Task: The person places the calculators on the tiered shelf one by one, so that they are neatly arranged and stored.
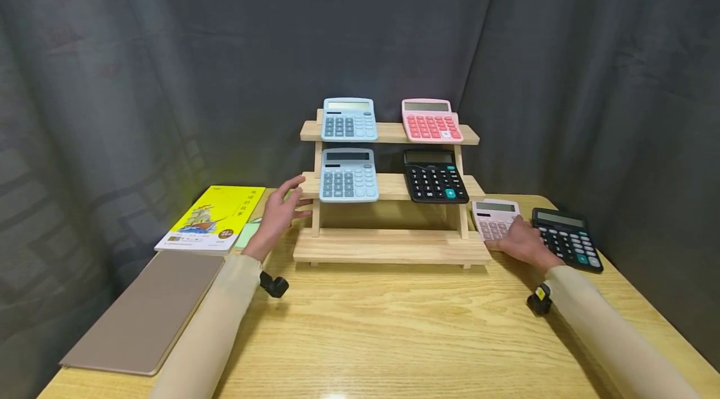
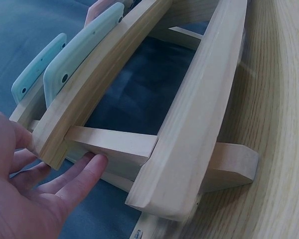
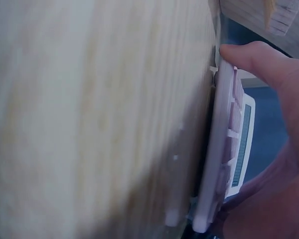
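Thumb and fingers of my right hand (image 1: pixel 523 241) are gripping the pale pink calculator (image 1: pixel 496 207) beneath that palm by its edges, a sound hold for something likely light, stiff and slick, while my left hand (image 1: pixel 277 212) is resting, fingers spread, against the wooden stand (image 1: pixel 394 249).

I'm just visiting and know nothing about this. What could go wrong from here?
The right hand grips the pale pink calculator close beside a black calculator; a sideways bump might push that one off the table, whose right edge is near.

The left hand is at the end of the middle shelf; a knock there could jostle the blue calculator propped on it.
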The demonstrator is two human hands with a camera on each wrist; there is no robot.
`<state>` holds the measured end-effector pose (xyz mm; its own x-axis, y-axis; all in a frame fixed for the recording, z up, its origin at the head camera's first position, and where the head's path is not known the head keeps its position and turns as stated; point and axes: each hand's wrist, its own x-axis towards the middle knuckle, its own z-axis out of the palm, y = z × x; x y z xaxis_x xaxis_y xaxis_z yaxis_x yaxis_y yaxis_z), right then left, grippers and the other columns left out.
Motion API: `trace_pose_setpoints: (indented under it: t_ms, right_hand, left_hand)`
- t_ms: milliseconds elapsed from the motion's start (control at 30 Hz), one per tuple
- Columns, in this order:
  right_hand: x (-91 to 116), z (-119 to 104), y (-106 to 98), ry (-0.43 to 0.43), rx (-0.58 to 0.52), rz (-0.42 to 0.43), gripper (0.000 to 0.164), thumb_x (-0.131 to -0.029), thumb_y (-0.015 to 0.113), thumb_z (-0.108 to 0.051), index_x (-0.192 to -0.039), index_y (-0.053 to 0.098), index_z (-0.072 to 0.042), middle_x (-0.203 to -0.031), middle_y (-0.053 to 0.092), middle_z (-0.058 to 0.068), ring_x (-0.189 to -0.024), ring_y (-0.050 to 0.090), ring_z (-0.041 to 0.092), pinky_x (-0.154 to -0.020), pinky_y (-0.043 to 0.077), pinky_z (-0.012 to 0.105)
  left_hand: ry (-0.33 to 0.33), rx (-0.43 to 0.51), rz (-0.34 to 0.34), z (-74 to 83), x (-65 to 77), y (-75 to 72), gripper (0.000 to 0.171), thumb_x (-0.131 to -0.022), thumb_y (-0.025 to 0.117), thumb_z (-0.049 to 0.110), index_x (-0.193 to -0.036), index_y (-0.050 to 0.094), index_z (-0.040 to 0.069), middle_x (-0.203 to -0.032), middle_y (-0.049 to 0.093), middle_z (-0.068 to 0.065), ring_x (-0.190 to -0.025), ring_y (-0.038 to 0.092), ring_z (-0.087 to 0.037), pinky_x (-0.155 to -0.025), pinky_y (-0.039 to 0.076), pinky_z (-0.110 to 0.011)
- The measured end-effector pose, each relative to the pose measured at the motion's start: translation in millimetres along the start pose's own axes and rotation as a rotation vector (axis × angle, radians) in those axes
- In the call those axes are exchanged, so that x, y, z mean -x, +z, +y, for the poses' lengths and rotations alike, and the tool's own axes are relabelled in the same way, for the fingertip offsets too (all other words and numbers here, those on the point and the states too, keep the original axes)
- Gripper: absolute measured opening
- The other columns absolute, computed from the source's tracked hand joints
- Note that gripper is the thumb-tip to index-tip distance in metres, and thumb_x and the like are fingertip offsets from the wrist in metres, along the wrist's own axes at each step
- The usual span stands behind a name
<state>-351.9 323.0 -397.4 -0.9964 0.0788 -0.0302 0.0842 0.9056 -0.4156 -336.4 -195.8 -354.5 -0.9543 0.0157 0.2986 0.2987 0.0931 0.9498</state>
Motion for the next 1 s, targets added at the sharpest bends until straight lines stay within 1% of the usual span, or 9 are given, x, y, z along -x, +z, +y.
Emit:
trace_pose_setpoints:
  t_ms: [100, 200, 300, 367, 433, 633, 733, 833, 1000]
  right_hand:
    - [3.1, -0.3, -1.5, -0.009, -0.031, 0.016, 0.110, -0.081, 0.079, -0.045, -0.142, 0.018, 0.023, -0.130, 0.034, 0.045, -0.112, 0.038, 0.056, -0.102, 0.033, 0.074]
    - [5.7, -0.2, -2.9, -0.074, -0.061, 0.060, 0.106, -0.081, 0.080, -0.045, -0.144, 0.023, 0.019, -0.133, 0.037, 0.043, -0.114, 0.038, 0.055, -0.101, 0.030, 0.073]
    - [9.0, 0.5, -3.9, -0.141, -0.068, 0.123, 0.102, -0.079, 0.082, -0.044, -0.144, 0.030, 0.016, -0.132, 0.042, 0.041, -0.112, 0.041, 0.053, -0.093, 0.030, 0.070]
    - [10.6, 1.3, -4.2, -0.178, -0.062, 0.159, 0.099, -0.079, 0.083, -0.042, -0.143, 0.034, 0.016, -0.131, 0.046, 0.040, -0.111, 0.044, 0.053, -0.091, 0.030, 0.068]
    - [13.2, 2.6, -4.4, -0.186, -0.054, 0.189, 0.099, -0.078, 0.085, -0.041, -0.140, 0.035, 0.017, -0.128, 0.047, 0.041, -0.108, 0.045, 0.052, -0.089, 0.032, 0.067]
    - [23.2, 4.0, -7.7, -0.184, -0.078, 0.252, 0.103, -0.076, 0.087, -0.039, -0.141, 0.031, 0.019, -0.127, 0.043, 0.041, -0.110, 0.040, 0.054, -0.094, 0.028, 0.070]
    - [31.3, 1.9, -12.7, -0.216, -0.101, 0.267, 0.103, -0.077, 0.087, -0.038, -0.144, 0.031, 0.015, -0.131, 0.043, 0.040, -0.113, 0.039, 0.054, -0.097, 0.024, 0.072]
    - [39.9, -0.3, -18.0, -0.262, -0.113, 0.287, 0.099, -0.076, 0.088, -0.038, -0.144, 0.035, 0.012, -0.130, 0.047, 0.037, -0.112, 0.043, 0.051, -0.095, 0.026, 0.071]
    - [59.8, -4.6, -21.9, -0.262, -0.092, 0.324, 0.104, -0.072, 0.091, -0.040, -0.141, 0.034, 0.014, -0.123, 0.047, 0.036, -0.106, 0.044, 0.050, -0.093, 0.027, 0.070]
  left_hand:
    - [-0.020, 0.010, -0.011, 10.4, 4.9, 2.1, 0.046, -0.110, 0.041, 0.011, -0.154, 0.037, -0.001, -0.161, 0.028, -0.022, -0.126, 0.050, -0.054, -0.099, 0.049, -0.063]
    - [-0.031, -0.005, -0.014, 22.2, 11.1, 4.3, 0.046, -0.110, 0.040, 0.009, -0.154, 0.036, -0.004, -0.160, 0.027, -0.024, -0.126, 0.051, -0.053, -0.100, 0.048, -0.064]
    - [-0.032, -0.019, -0.010, 28.4, 15.5, 5.1, 0.046, -0.110, 0.040, 0.010, -0.153, 0.036, -0.004, -0.160, 0.028, -0.025, -0.126, 0.052, -0.052, -0.100, 0.049, -0.062]
    - [-0.032, -0.022, -0.009, 29.1, 16.7, 5.1, 0.046, -0.110, 0.040, 0.010, -0.153, 0.036, -0.004, -0.159, 0.028, -0.025, -0.125, 0.053, -0.050, -0.100, 0.049, -0.062]
    - [-0.032, -0.021, -0.009, 28.5, 17.0, 5.0, 0.046, -0.110, 0.040, 0.010, -0.153, 0.036, -0.004, -0.159, 0.028, -0.025, -0.125, 0.054, -0.049, -0.100, 0.049, -0.061]
    - [-0.032, -0.012, -0.013, 25.9, 16.5, 4.9, 0.046, -0.110, 0.040, 0.010, -0.154, 0.036, -0.004, -0.159, 0.027, -0.025, -0.125, 0.054, -0.049, -0.100, 0.049, -0.061]
    - [-0.033, -0.026, -0.015, 27.1, 16.5, 4.9, 0.046, -0.110, 0.040, 0.011, -0.154, 0.036, -0.003, -0.159, 0.029, -0.024, -0.125, 0.055, -0.048, -0.100, 0.050, -0.059]
    - [-0.033, -0.046, -0.014, 29.0, 16.6, 5.1, 0.046, -0.110, 0.040, 0.012, -0.154, 0.036, -0.002, -0.158, 0.031, -0.024, -0.125, 0.056, -0.047, -0.099, 0.051, -0.058]
    - [-0.036, -0.050, -0.009, 22.1, 11.0, 4.2, 0.046, -0.110, 0.040, 0.011, -0.154, 0.036, -0.002, -0.158, 0.031, -0.025, -0.124, 0.056, -0.047, -0.098, 0.052, -0.058]
